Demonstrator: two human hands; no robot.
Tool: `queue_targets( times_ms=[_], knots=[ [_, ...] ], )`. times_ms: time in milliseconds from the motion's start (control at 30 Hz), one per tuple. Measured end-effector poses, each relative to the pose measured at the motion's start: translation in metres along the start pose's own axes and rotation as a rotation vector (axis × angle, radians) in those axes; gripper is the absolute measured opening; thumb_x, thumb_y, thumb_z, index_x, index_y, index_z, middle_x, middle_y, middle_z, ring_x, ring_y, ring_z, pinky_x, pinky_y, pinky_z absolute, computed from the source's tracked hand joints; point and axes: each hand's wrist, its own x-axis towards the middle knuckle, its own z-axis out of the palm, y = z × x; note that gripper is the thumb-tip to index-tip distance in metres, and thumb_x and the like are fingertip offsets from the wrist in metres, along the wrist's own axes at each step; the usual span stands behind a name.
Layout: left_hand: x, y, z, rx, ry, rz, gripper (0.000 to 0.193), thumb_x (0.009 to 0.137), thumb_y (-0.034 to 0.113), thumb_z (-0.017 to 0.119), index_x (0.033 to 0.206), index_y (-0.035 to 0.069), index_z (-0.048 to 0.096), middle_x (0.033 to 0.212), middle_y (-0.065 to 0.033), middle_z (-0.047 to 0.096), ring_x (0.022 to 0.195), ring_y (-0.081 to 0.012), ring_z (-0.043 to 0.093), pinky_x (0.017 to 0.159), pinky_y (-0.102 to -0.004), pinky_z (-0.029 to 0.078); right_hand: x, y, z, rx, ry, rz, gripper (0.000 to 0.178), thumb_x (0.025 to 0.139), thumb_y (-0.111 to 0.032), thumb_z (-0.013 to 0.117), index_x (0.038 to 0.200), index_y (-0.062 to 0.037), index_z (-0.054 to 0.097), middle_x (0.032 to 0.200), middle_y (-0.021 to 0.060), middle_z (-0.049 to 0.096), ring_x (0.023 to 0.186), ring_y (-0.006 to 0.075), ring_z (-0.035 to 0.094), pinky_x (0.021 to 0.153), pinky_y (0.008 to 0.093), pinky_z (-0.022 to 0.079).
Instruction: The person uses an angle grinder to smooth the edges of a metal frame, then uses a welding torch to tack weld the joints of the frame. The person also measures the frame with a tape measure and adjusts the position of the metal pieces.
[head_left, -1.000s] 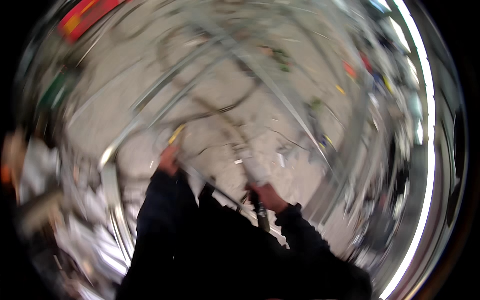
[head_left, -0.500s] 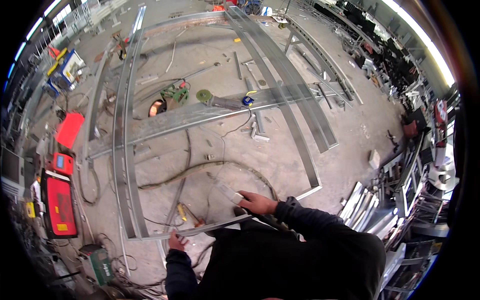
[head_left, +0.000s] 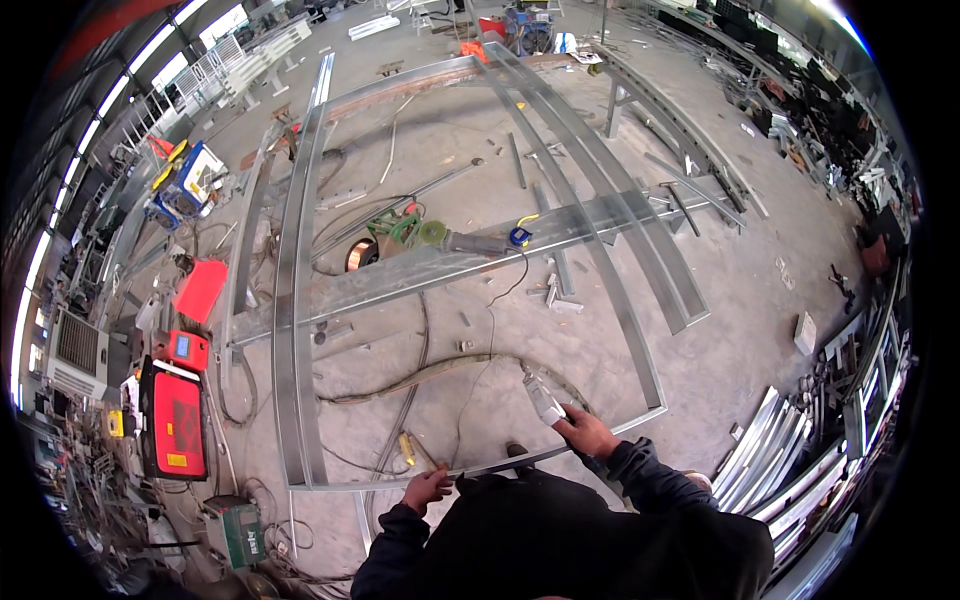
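A large frame of curved grey steel channels lies on the concrete floor below me. My left hand rests on the frame's near cross bar, close to a yellow-handled tool lying on the floor. My right hand grips a welding torch with a pale tip, held just above the same bar near the frame's right corner. A thick hose runs from the torch leftward across the floor inside the frame. Both sleeves are dark.
A red welding machine and a smaller red box stand at the left. An angle grinder and a copper wire spool lie on a cross beam. Stacked steel profiles lie at the right. Cables trail over the floor.
The view was blurred a second ago and is steady now. Both hands stay on the near bar; the right hand with the torch has shifted slightly right along it.
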Motion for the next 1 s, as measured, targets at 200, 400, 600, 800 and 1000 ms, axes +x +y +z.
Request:
queue_targets(
  times_ms=[200, 400, 600, 800, 1000],
  knots=[
    [-0.046, 0.136, 0.094, 0.033, -0.324, 0.409, 0.056, 0.102, 0.027, 0.067, 0.147, -0.002, 0.053, 0.135, -0.0148, 0.066, 0.119, -0.0244, 0.068, 0.103, -0.0354, 0.051, 0.0, -0.074, -0.008, -0.02, -0.043, -0.028, 0.06, 0.103, -0.047, 0.057, 0.147, -0.0066, 0.055, 0.115, 0.0235, 0.072, 0.107, 0.0355, 0.07, 0.096, 0.0429, 0.052],
    [-0.009, 0.141, 0.179, 0.128, -0.855, 0.38, 0.05, 0.096, 0.013, 0.072, 0.142, -0.002, 0.056, 0.134, -0.0086, 0.064, 0.127, -0.02, 0.058, 0.108, -0.0366, 0.048, 0.013, -0.137, 0.043, -0.036, 0.121, -0.206, 0.073, 0.103, -0.048, 0.057, 0.161, -0.0073, 0.037, 0.127, 0.0309, 0.064, 0.118, 0.0444, 0.064, 0.102, 0.0465, 0.049],
    [-0.015, 0.126, 0.191, 0.28, -0.665, 1.037, 0.054, 0.098, 0.01, 0.07, 0.148, 0.002, 0.049, 0.132, -0.0098, 0.065, 0.125, -0.0205, 0.06, 0.105, -0.037, 0.051, -0.032, -0.122, 0.037, -0.362, 0.22, -0.45, 0.074, 0.104, -0.049, 0.057, 0.162, -0.0102, 0.033, 0.147, 0.0272, 0.052, 0.139, 0.0412, 0.049, 0.12, 0.0583, 0.029],
    [-0.017, 0.145, 0.201, -0.254, -0.983, 0.312, 0.039, 0.1, -0.004, 0.062, 0.133, 0.013, 0.05, 0.139, -0.0161, 0.061, 0.128, -0.0305, 0.061, 0.107, -0.0478, 0.054, -0.116, -0.027, 0.014, -0.058, 0.226, -0.237, 0.083, 0.095, -0.043, 0.073, 0.161, -0.0096, 0.035, 0.147, 0.0221, 0.054, 0.138, 0.0368, 0.052, 0.117, 0.0449, 0.039],
    [-0.073, 0.228, 0.287, -0.043, -1.197, 0.367, 0.056, 0.102, 0.001, 0.06, 0.152, 0.015, 0.039, 0.154, -0.0152, 0.049, 0.14, -0.0273, 0.05, 0.114, -0.0452, 0.047, -0.162, 0.019, -0.04, -0.041, 0.447, 0.077, 0.049, 0.085, -0.017, 0.075, 0.13, -0.0033, 0.063, 0.088, 0.0225, 0.071, 0.078, 0.0273, 0.071, 0.073, 0.0407, 0.056]
  ],
)
